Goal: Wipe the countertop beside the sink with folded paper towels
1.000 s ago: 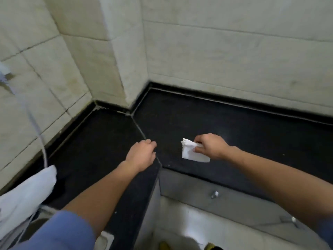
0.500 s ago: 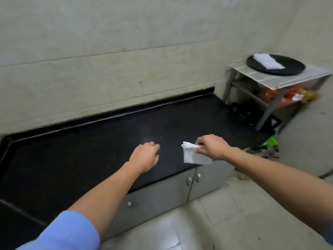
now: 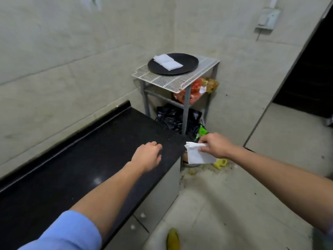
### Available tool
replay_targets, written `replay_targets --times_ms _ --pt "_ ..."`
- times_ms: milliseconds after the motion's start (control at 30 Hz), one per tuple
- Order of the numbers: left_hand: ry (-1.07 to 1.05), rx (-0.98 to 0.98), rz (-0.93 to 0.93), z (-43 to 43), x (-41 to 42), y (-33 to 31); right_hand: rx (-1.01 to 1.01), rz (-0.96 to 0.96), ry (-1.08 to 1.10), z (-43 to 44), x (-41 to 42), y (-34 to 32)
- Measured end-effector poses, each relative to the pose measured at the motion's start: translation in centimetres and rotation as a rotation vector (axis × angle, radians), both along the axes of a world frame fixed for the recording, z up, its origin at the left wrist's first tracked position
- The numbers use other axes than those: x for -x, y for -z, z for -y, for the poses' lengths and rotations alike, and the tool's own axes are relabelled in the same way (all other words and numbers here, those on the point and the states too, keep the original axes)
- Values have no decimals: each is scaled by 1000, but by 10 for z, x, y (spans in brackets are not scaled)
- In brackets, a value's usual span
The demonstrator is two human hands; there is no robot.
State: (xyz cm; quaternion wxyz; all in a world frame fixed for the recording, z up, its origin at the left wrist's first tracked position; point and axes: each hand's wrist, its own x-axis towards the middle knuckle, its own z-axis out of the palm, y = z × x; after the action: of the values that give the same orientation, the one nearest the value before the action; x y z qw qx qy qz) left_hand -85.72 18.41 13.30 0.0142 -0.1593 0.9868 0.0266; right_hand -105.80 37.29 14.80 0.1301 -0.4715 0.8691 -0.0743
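Since the earlier frames the view has swung right along the worktop (image 3: 86, 159) to its far end. The right hand (image 3: 215, 146) now sits past that end, over the floor, where half a second ago it was above the front edge.

The right hand pinches a folded paper towel (image 3: 197, 156) by its upper corner between thumb and fingers. The towel hangs free, touching nothing. The left hand (image 3: 148, 156) is empty, with its fingers loosely curled above the worktop near the end edge; contact cannot be confirmed.

Beyond stands a wire rack (image 3: 173, 82) carrying a black plate (image 3: 188, 66) with more folded towels (image 3: 167, 62). Litter lies on the floor below.

Assessment: the towel is off the surface, so no wiping is under way. The sink is not in view.
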Motion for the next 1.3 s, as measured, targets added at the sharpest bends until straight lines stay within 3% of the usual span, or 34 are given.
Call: replay_targets --times_ms 333,600,933,1300 --pt "181 -11 -102 75 206 -40 97 -34 197 38 160 -51" --pt "140 7 -180 130 315 -54 186 -122 114 106 278 -92" --pt "-246 -4 -242 196 433 -71 291 -144 -215 251 439 -129" --pt "-488 4 -219 256 471 -68 314 -27 -444 400 503 -150"
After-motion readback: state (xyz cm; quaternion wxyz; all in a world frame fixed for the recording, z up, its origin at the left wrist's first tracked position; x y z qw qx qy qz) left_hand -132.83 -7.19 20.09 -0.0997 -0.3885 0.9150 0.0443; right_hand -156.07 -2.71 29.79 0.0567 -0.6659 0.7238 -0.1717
